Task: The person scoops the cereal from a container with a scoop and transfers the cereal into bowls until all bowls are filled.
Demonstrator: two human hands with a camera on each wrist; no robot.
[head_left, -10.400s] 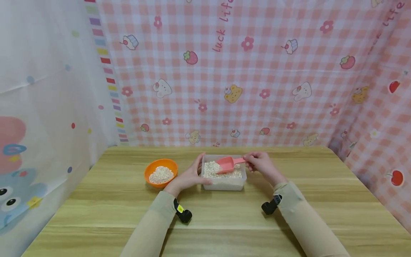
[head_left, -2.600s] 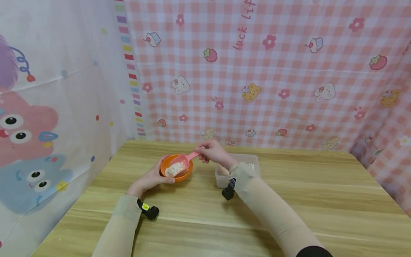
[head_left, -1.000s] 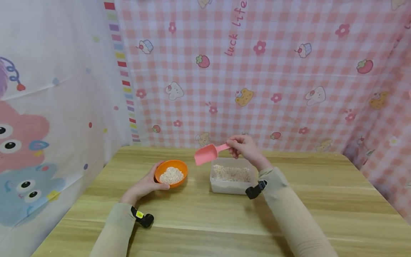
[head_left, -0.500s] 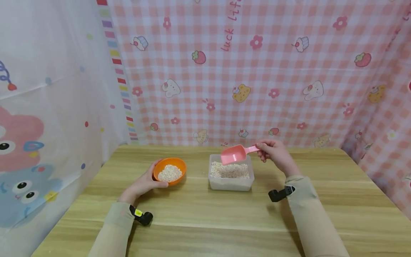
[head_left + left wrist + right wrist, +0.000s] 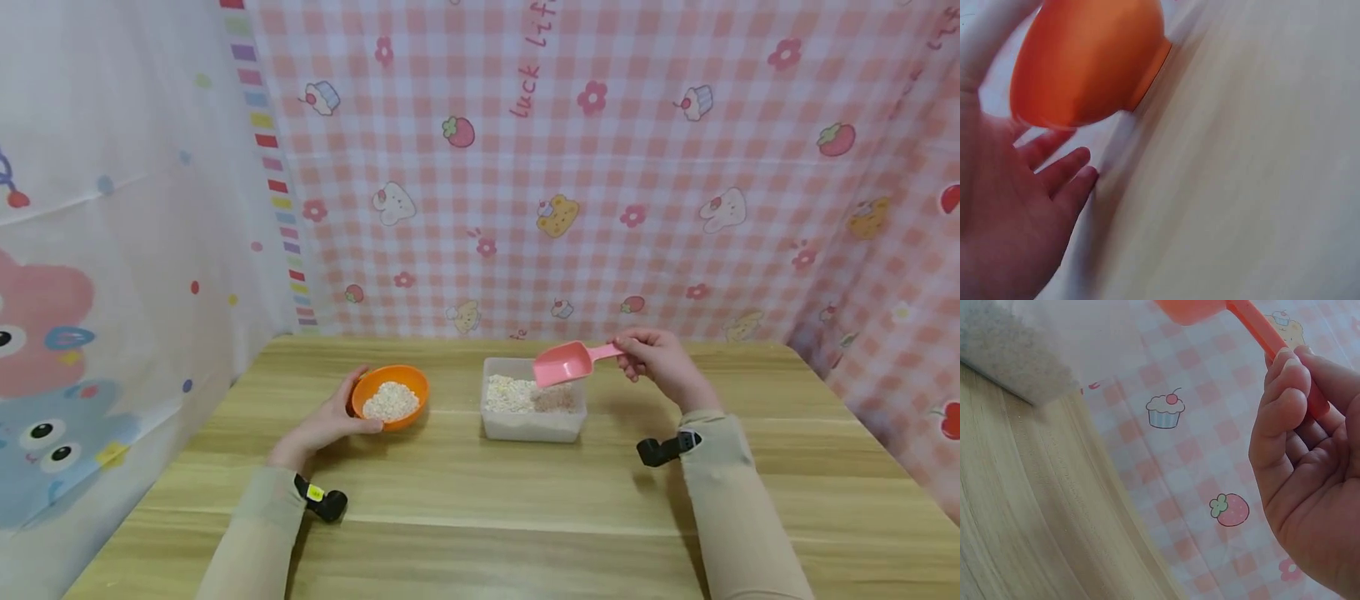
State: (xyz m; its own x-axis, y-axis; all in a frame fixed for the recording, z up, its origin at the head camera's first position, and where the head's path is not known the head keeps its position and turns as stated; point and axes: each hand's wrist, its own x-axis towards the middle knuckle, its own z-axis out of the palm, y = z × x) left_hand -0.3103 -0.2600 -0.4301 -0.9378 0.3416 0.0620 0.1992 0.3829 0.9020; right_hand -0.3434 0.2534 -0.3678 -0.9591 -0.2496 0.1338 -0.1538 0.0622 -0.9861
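An orange bowl [image 5: 417,398] with a mound of pale oat flakes [image 5: 392,402] stands on the left of the table. My left hand [image 5: 328,423] holds the bowl's left side, thumb in front and fingers behind; in the left wrist view the lower fingers spread below the bowl [image 5: 1091,62]. My right hand [image 5: 660,362] pinches the handle end of a pink scoop [image 5: 564,364]. The scoop is above the right part of a translucent plastic box [image 5: 534,428], and no flakes show in it. Oat flakes [image 5: 513,394] lie in the box. Only part of the scoop [image 5: 1260,328] shows in the right wrist view.
The wooden table [image 5: 480,517] reaches back to a pink checked curtain [image 5: 480,183]. A white patterned curtain [image 5: 135,250] hangs on the left. Bare wood lies between bowl and box.
My right hand has carried the scoop from the bowl, where it tipped out flakes, rightward over the box. My left hand, on the box at first, now stays at the bowl, whose mound looks larger.
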